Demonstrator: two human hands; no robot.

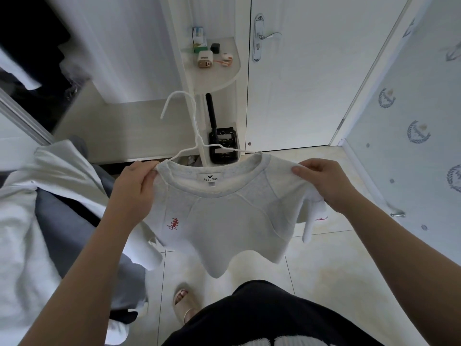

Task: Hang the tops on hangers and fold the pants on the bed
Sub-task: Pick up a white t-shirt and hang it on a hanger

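I have the left grip (134, 186) and right grip (321, 181) each pinching a shoulder of the top (224, 221). It spans grip-to-grip, and the hanger (197, 136) rises beyond it, nearer the left grip.

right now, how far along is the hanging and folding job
Done: the white hanger already sits in the neck of the pale top. In hand: the left hand and right hand pinch its shoulders, holding it up. Left: hanging it up, and a white garment and grey-blue clothing lie unfolded at the left.
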